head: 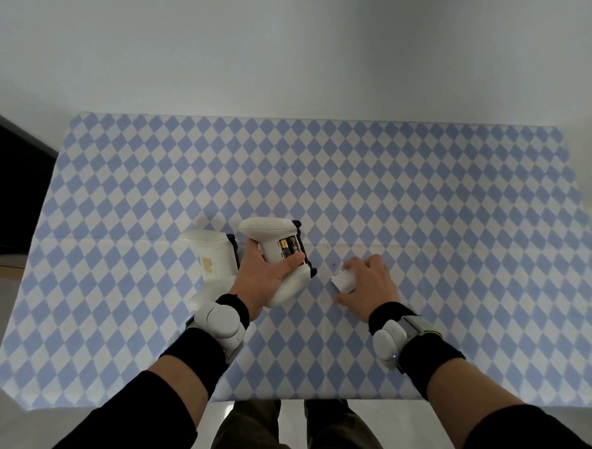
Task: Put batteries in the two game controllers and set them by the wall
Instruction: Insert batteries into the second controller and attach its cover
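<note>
My left hand (264, 281) grips a white game controller (275, 241) turned back side up, a little above the table. Its battery bay is uncovered and batteries (289, 248) show inside it, with my thumb lying beside them. A second white controller (214, 259) lies back side up on the cloth just to the left, partly hidden by my left wrist. My right hand (368, 282) rests on the table to the right, its fingers closed on a small white battery cover (343, 281).
The table (422, 183) wears a blue and white diamond-pattern cloth and stands against a pale wall (278, 53) at the far side. A dark opening lies off the left edge. My legs show below the near edge.
</note>
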A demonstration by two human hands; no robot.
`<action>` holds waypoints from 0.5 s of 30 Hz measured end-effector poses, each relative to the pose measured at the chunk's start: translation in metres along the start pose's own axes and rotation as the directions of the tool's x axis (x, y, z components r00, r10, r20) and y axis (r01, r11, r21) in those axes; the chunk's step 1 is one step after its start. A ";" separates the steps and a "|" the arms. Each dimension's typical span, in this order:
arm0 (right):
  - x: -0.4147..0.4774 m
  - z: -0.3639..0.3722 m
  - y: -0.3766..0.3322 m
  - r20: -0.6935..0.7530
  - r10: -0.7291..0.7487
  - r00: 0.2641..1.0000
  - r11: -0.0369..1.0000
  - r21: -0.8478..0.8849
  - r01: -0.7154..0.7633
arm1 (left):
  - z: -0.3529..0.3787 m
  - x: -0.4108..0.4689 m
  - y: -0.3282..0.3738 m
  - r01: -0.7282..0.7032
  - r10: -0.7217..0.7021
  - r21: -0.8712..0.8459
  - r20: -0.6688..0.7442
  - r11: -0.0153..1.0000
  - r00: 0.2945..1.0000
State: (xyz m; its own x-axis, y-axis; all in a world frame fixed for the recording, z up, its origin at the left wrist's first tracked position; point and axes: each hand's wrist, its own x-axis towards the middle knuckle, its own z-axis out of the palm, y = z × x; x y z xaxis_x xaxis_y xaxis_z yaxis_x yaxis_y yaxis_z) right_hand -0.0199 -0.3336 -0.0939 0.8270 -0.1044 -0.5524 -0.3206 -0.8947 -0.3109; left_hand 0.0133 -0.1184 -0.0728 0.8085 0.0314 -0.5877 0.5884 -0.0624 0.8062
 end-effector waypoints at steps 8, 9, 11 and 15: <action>0.012 -0.010 -0.004 -0.068 -0.032 0.997 0.975 0.215 0.046 | -0.004 -0.001 -0.004 0.041 -0.042 0.033 0.015 0.999 0.999; 0.013 -0.015 -0.008 -0.089 -0.057 0.994 0.956 0.284 0.081 | -0.004 -0.001 -0.002 0.041 -0.041 0.040 0.016 0.998 0.999; 0.012 -0.026 -0.018 -0.100 -0.111 0.989 0.894 0.424 0.143 | -0.003 -0.001 -0.001 0.044 -0.045 0.047 0.018 0.998 0.999; 0.008 -0.048 -0.040 -0.085 -0.206 0.975 0.791 0.573 0.217 | -0.003 -0.002 0.009 0.063 -0.063 -0.008 0.038 0.998 0.997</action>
State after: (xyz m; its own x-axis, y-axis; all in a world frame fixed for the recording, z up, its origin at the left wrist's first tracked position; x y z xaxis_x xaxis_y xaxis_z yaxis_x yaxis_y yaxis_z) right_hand 0.0219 -0.3190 -0.0488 0.9113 0.0457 -0.4092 -0.3389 -0.4812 -0.8084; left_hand 0.0174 -0.1162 -0.0640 0.7690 -0.0023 -0.6392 0.6383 -0.0524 0.7680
